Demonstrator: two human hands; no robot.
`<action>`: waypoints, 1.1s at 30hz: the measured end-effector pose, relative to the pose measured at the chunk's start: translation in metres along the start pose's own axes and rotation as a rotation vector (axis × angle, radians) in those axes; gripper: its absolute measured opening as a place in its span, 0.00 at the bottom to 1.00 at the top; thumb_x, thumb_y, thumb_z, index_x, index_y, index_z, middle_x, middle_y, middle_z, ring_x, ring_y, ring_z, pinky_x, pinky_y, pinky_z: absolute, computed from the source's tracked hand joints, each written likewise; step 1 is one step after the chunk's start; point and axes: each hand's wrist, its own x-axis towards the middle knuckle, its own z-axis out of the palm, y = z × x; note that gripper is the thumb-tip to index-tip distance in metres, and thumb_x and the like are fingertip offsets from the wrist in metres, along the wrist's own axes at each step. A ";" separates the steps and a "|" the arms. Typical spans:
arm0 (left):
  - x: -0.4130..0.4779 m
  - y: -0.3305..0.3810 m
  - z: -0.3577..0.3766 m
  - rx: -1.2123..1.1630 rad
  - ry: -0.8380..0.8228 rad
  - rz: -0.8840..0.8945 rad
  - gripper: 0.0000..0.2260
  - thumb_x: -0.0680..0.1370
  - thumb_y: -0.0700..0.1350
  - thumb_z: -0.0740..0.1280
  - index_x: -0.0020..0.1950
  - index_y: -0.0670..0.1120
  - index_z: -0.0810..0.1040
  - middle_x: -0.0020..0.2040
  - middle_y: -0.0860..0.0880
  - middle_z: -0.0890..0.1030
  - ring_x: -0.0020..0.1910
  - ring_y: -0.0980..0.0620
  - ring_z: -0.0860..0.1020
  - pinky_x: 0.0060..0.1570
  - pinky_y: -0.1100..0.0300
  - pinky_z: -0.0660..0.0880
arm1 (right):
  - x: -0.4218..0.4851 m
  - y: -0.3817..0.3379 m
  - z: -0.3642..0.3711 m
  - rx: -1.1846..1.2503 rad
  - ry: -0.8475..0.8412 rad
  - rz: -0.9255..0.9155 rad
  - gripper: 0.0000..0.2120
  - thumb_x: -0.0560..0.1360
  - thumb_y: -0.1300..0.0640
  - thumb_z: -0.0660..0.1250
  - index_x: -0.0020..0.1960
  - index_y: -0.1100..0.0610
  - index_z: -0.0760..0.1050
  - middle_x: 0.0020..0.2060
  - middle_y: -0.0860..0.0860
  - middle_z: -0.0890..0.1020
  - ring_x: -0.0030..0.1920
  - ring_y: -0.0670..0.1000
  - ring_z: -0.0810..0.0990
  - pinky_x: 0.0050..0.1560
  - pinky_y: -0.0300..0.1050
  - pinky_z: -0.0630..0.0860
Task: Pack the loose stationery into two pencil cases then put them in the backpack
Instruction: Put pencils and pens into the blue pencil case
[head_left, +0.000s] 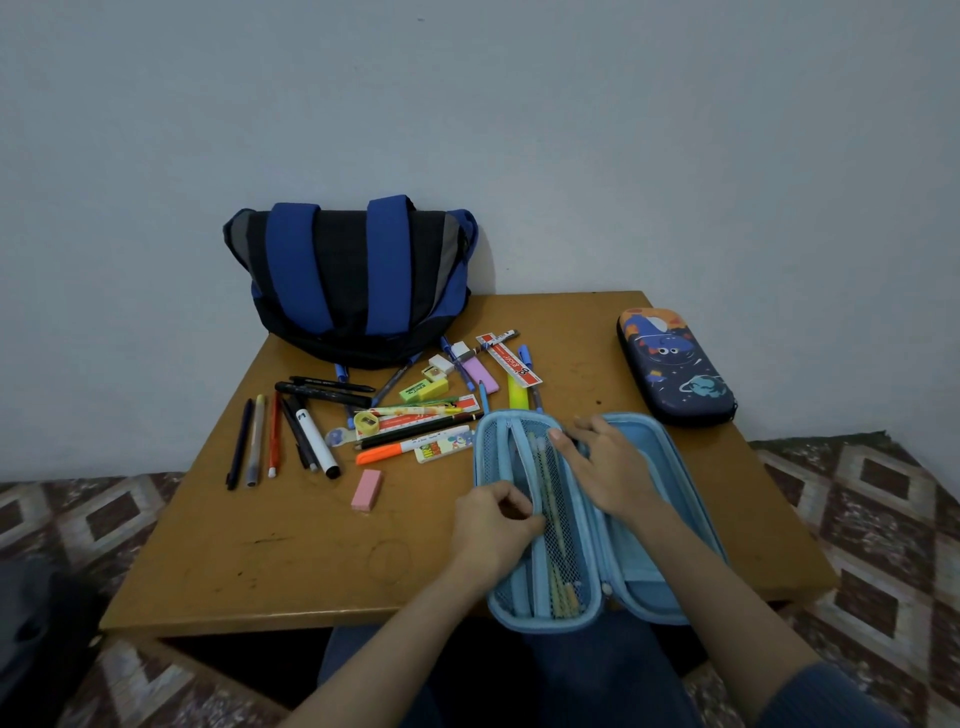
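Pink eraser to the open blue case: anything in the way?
Only bare table lies between the pink eraser and the blue case. On the case itself, the left hand pinches the mesh pocket nearest the eraser, and the right hand rests across its middle.

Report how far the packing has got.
Done: a few pencils sit behind the mesh of the open blue case. In hand: the left hand pinches that case's mesh flap, the right hand rests on it. Left: pens, erasers and rulers lie loose on the table, the space case is shut, neither case is in the backpack.
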 end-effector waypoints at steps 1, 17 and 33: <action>0.000 -0.001 0.000 -0.014 -0.004 0.004 0.11 0.70 0.40 0.72 0.33 0.50 0.73 0.37 0.54 0.77 0.37 0.58 0.75 0.32 0.75 0.68 | 0.000 0.000 0.000 -0.002 0.002 0.000 0.28 0.79 0.41 0.52 0.68 0.59 0.71 0.67 0.52 0.71 0.68 0.52 0.69 0.65 0.47 0.67; 0.003 0.006 0.004 -0.019 0.023 -0.040 0.10 0.74 0.39 0.70 0.50 0.48 0.71 0.45 0.53 0.76 0.44 0.56 0.76 0.41 0.67 0.73 | 0.001 0.003 -0.001 -0.034 0.000 -0.032 0.29 0.74 0.43 0.65 0.69 0.57 0.69 0.68 0.50 0.70 0.68 0.51 0.68 0.65 0.48 0.68; 0.018 -0.003 -0.035 0.100 0.176 0.136 0.07 0.76 0.40 0.67 0.52 0.48 0.75 0.43 0.54 0.77 0.40 0.62 0.74 0.35 0.72 0.70 | -0.004 -0.004 -0.007 -0.038 -0.045 -0.022 0.36 0.71 0.37 0.65 0.71 0.58 0.67 0.69 0.51 0.69 0.69 0.52 0.67 0.65 0.49 0.68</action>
